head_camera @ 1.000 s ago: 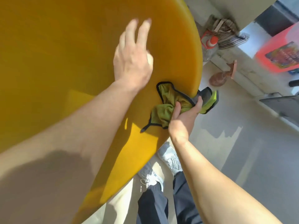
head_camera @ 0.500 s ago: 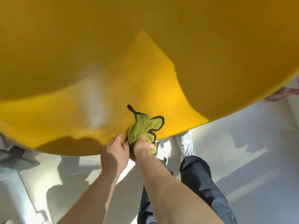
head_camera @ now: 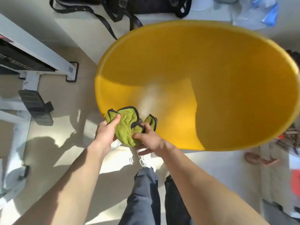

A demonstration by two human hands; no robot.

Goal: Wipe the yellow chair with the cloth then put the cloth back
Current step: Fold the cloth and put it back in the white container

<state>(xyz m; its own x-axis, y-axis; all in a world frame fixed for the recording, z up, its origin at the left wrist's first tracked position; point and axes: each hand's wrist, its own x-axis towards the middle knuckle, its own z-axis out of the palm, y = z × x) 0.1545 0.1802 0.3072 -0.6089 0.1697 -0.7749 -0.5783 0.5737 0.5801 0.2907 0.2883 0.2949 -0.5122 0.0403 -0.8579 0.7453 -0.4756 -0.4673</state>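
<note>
Presently the green cloth [head_camera: 128, 127], edged in dark trim, is bunched between both hands at the near rim of the yellow chair [head_camera: 211, 78]. It is clamped by the left hand [head_camera: 106, 134] from the left, with the thumb pressed over its upper fold, and pinched by the right hand [head_camera: 150, 141] from the right, the fingers being closed on its lower bulge. The two hands are drawn close together, with only the wad between them. One flap of the cloth is laid against the chair's seat surface; the rest hangs just off the rim, above the floor [head_camera: 68, 143].

From the hands, the chair's shell lies ahead and to the right, its long axis running left to right across the view. The right hand is judged the nearer to the unwiped expanse, so a sweep would probably be led by it.

A dull, speckled patch is seen on the seat just beyond the cloth. Open room is offered over the wide bowl of the seat. To the chair's left a white metal frame [head_camera: 40, 51] stands apart, and black straps [head_camera: 113, 18] lie beyond its far rim. Where the cloth is to be returned cannot be told.
</note>
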